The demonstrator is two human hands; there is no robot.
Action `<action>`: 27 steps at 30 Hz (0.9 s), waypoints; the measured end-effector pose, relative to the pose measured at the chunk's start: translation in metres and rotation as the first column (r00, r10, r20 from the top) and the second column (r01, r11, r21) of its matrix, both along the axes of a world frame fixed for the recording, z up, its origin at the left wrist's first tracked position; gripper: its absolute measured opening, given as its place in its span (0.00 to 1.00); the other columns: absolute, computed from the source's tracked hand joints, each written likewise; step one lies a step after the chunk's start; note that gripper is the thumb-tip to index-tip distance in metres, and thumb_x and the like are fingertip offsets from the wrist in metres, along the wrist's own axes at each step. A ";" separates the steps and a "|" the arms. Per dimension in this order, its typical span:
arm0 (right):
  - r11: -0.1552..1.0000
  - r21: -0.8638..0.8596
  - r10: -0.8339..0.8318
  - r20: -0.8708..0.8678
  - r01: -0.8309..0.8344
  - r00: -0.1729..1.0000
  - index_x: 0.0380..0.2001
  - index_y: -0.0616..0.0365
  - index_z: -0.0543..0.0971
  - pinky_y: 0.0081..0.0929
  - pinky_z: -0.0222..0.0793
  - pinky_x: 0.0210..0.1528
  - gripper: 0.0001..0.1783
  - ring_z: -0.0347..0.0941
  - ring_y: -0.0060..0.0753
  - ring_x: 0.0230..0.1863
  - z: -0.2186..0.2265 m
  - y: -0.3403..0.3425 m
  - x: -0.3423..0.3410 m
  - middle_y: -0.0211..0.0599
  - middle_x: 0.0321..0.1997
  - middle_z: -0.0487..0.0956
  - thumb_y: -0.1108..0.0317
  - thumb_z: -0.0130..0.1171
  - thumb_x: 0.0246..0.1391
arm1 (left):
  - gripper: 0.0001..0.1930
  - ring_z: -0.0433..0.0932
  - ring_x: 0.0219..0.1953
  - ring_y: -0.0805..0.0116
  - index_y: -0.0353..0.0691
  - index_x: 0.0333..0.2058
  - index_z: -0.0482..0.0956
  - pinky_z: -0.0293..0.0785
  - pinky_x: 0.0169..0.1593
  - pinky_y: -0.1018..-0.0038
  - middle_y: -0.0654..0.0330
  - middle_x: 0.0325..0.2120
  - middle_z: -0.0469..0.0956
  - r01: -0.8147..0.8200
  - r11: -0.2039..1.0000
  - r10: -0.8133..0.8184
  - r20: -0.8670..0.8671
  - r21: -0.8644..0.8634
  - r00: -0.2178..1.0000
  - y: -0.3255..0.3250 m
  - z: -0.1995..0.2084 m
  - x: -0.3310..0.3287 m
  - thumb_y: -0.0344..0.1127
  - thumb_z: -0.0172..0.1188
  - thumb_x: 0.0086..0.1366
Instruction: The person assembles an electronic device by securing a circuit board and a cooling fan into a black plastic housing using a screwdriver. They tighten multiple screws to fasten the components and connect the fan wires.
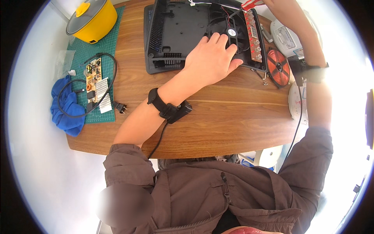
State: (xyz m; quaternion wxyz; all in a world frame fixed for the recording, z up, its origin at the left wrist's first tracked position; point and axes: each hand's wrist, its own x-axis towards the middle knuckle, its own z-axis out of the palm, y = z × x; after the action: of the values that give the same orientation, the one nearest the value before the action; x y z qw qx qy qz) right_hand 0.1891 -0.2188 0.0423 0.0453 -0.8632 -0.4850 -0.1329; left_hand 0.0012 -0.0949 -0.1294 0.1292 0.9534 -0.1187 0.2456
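Note:
A black plastic appliance housing (183, 31) lies opened at the far side of the table. Inside it, toward the right, sits a black cooling fan (216, 24) with a white hub label. My left hand (212, 58) reaches over the housing's near edge, fingers spread across the fan's near side, holding nothing. At the top edge, my right hand (278, 7) grips a screwdriver (249, 4) with a red and white handle. Its shaft slants down-left toward the fan's upper right; whether the tip touches a screw is too small to tell. A narrow board with red parts (253, 43) runs along the housing's right side.
Right of the housing lie an orange-red coil disc (278, 67), loose screws (265, 83) and a white appliance (284, 37). On a green cutting mat (74, 46) at left are a yellow pot (97, 25), a circuit board (93, 76) with a plug cord, and a blue cloth (66, 107).

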 end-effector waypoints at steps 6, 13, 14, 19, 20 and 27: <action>0.996 -0.023 0.081 -0.118 -0.084 0.990 0.52 0.62 0.74 0.44 0.73 0.50 0.18 0.79 0.53 0.45 0.014 0.001 -0.014 0.54 0.46 0.79 0.60 0.55 0.68 | 0.19 0.75 0.46 0.59 0.43 0.46 0.81 0.76 0.47 0.63 0.57 0.40 0.75 0.009 1.000 -0.009 0.002 0.002 1.000 -0.002 0.001 0.001 0.53 0.59 0.71; 0.993 -0.049 0.102 -0.082 -0.107 0.991 0.50 0.64 0.75 0.42 0.74 0.51 0.18 0.79 0.56 0.46 0.022 0.005 -0.033 0.55 0.45 0.79 0.60 0.58 0.66 | 0.19 0.75 0.47 0.58 0.42 0.46 0.82 0.76 0.48 0.63 0.57 0.40 0.76 0.024 0.999 -0.024 0.000 -0.022 1.000 -0.004 -0.001 0.002 0.53 0.59 0.71; 0.992 -0.038 0.113 -0.134 -0.120 0.984 0.49 0.64 0.76 0.43 0.74 0.51 0.18 0.79 0.57 0.46 0.018 0.004 -0.019 0.55 0.45 0.80 0.59 0.58 0.66 | 0.19 0.75 0.47 0.58 0.42 0.46 0.82 0.76 0.48 0.62 0.57 0.40 0.76 0.021 1.000 -0.021 -0.009 -0.021 1.000 -0.004 0.000 0.001 0.53 0.58 0.71; 0.990 -0.141 0.013 -0.029 -0.017 0.999 0.47 0.65 0.76 0.44 0.74 0.50 0.18 0.79 0.58 0.46 0.018 0.018 -0.011 0.56 0.44 0.80 0.59 0.58 0.66 | 0.20 0.74 0.47 0.58 0.42 0.46 0.82 0.76 0.49 0.62 0.57 0.41 0.76 -0.001 1.000 0.000 -0.020 -0.029 1.000 0.000 -0.004 -0.001 0.53 0.58 0.71; 0.989 -0.142 -0.045 -0.045 0.038 0.998 0.47 0.65 0.76 0.44 0.74 0.50 0.18 0.79 0.58 0.47 0.022 0.027 -0.022 0.56 0.44 0.80 0.59 0.58 0.66 | 0.20 0.74 0.47 0.58 0.42 0.46 0.82 0.76 0.49 0.62 0.57 0.41 0.76 -0.006 1.000 0.006 -0.020 -0.027 1.000 0.002 -0.005 -0.001 0.53 0.58 0.71; 0.998 -0.055 -0.038 -0.242 0.025 0.970 0.53 0.65 0.72 0.40 0.74 0.53 0.19 0.78 0.48 0.51 0.020 0.016 -0.009 0.53 0.51 0.79 0.63 0.56 0.67 | 0.19 0.75 0.47 0.58 0.42 0.45 0.82 0.76 0.49 0.62 0.56 0.40 0.76 0.001 0.999 -0.001 -0.003 -0.039 1.000 0.000 -0.003 0.000 0.52 0.59 0.71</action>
State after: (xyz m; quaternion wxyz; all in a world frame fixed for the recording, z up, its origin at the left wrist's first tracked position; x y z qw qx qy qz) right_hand 0.1805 -0.2031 0.0619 0.0798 -0.8813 -0.4655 -0.0146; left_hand 0.0015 -0.0946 -0.1323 0.1478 0.9510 -0.1142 0.2463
